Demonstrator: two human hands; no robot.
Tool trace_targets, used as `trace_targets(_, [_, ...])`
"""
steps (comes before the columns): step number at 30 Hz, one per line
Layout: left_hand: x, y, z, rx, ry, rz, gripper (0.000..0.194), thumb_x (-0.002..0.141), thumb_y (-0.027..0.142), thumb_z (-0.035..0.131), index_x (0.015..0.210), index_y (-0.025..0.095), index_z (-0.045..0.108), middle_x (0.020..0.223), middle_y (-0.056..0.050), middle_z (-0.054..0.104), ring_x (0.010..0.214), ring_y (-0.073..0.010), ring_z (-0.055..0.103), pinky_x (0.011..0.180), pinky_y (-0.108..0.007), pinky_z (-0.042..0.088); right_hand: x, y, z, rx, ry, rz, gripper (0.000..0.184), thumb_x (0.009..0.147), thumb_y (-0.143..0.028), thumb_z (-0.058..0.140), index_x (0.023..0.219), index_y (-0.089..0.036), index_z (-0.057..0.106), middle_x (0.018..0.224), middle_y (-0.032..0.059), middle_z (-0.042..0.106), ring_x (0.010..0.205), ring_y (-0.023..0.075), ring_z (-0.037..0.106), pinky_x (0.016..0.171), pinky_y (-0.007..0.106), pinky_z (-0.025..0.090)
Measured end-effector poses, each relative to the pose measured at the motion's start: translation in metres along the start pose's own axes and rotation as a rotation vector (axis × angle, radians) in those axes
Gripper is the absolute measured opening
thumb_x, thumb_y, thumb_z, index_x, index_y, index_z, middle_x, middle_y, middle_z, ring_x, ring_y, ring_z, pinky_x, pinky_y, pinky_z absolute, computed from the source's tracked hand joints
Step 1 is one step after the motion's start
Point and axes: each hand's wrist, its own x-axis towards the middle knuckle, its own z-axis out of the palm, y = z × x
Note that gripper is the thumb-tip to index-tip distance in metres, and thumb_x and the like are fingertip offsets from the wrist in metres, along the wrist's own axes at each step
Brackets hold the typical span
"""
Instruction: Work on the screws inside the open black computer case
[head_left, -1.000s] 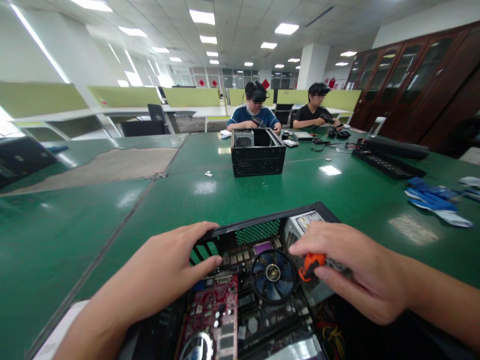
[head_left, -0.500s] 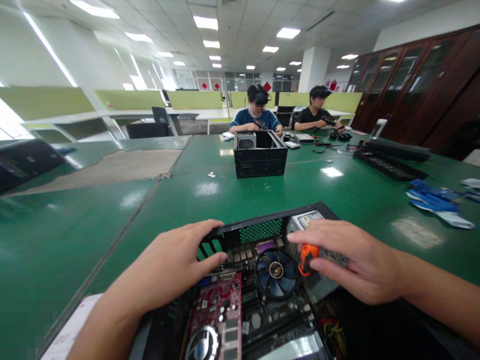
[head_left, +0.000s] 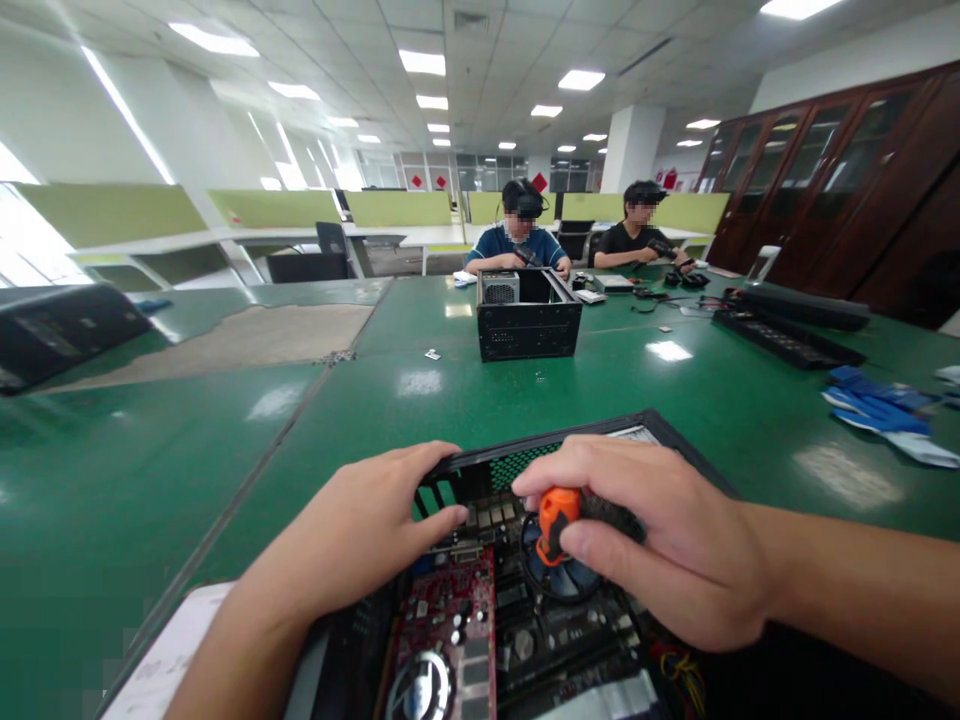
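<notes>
An opened black computer case lies in front of me with its inside facing up. My left hand grips its far rim near the left corner, thumb inside and fingers over the edge. In my right hand is an orange and black screwdriver, its handle pinched between thumb and fingers over the round cooling fan. The screwdriver's shaft and tip are out of sight. Left of the fan sits a red graphics card. Coloured cables lie at the lower right of the case.
Across the green table stands another black case, with two people seated behind. Blue-and-white gloves and a long black panel lie to the right. A paper is at lower left; a dark case is far left.
My right hand has moved left with the screwdriver, from beside the power supply to over the fan. My left hand keeps its hold on the rim. The view has shifted slightly.
</notes>
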Motion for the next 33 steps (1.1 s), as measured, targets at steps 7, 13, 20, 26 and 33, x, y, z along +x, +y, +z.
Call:
trace_targets(7, [0.002, 0.0, 0.002, 0.008, -0.006, 0.004, 0.06, 0.105, 0.062, 0.08, 0.156, 0.032, 0.09, 0.153, -0.011, 0.098, 0.138, -0.0446, 0.094, 0.127, -0.059, 0.073, -0.009, 0.017, 0.019, 0.003, -0.075, 0.037, 0.027, 0.122, -0.018, 0.07, 0.147, -0.019, 0.079, 0.131, 0.0139, 0.097, 0.115, 0.0267, 0.093, 0.11, 0.041, 0.077])
trace_targets(13, [0.002, 0.001, 0.003, 0.006, -0.008, 0.0, 0.058, 0.104, 0.058, 0.08, 0.156, 0.032, 0.09, 0.151, -0.01, 0.098, 0.136, -0.0445, 0.094, 0.126, -0.06, 0.073, -0.009, 0.014, 0.015, -0.003, -0.059, 0.021, 0.026, 0.123, -0.018, 0.071, 0.148, -0.019, 0.078, 0.132, 0.0134, 0.097, 0.117, 0.0255, 0.093, 0.111, 0.039, 0.076])
trace_targets(20, [0.001, 0.003, 0.002, -0.002, -0.012, -0.004, 0.063, 0.104, 0.059, 0.075, 0.158, 0.03, 0.089, 0.154, -0.013, 0.097, 0.14, -0.047, 0.093, 0.128, -0.065, 0.072, -0.007, 0.014, 0.015, -0.008, -0.082, 0.015, 0.025, 0.122, -0.014, 0.071, 0.146, -0.017, 0.078, 0.131, 0.0132, 0.098, 0.116, 0.0239, 0.093, 0.112, 0.037, 0.076])
trace_targets(26, [0.001, 0.005, 0.002, 0.006, -0.018, -0.003, 0.064, 0.104, 0.06, 0.074, 0.159, 0.031, 0.089, 0.155, -0.013, 0.096, 0.141, -0.0489, 0.093, 0.126, -0.066, 0.073, -0.007, 0.015, 0.015, -0.017, -0.08, 0.016, 0.023, 0.122, -0.015, 0.073, 0.143, -0.011, 0.081, 0.126, 0.0138, 0.097, 0.112, 0.0225, 0.092, 0.11, 0.032, 0.075])
trace_targets(33, [0.001, -0.001, 0.004, 0.013, 0.019, 0.008, 0.06, 0.104, 0.06, 0.081, 0.157, 0.032, 0.09, 0.152, -0.011, 0.098, 0.137, -0.0452, 0.094, 0.128, -0.061, 0.073, -0.007, 0.013, 0.013, -0.02, -0.098, 0.035, 0.023, 0.121, -0.014, 0.072, 0.143, -0.012, 0.081, 0.124, 0.0122, 0.097, 0.11, 0.022, 0.092, 0.109, 0.031, 0.074])
